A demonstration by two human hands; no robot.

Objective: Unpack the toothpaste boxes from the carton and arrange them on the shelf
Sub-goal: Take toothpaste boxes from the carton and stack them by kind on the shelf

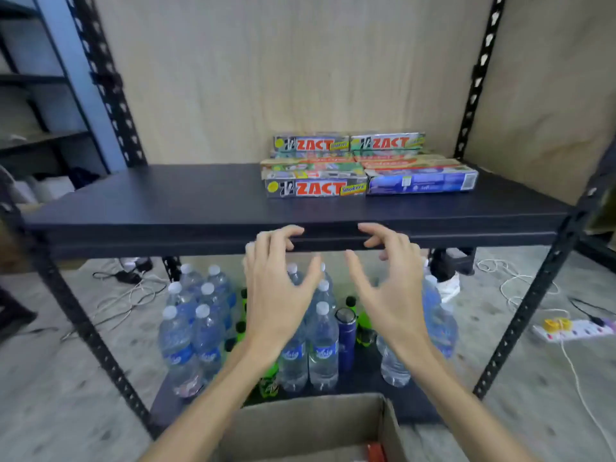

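Boxes (366,171) lie stacked far right on the shelf (166,201); left hand (276,295) and right hand (390,295) hover near, grip released, holding nothing.

Toothpaste boxes (368,168) lie centre-right on the shelf (166,198); bottles (206,328) stand beneath; carton (310,425) at lower centre.

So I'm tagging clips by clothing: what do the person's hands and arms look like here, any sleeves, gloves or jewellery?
Both are bare. The left hand and right hand have no gloves and no rings that show, the wrists carry no watch or band, and the forearms are uncovered down to the picture's bottom edge, so no sleeves are in view.
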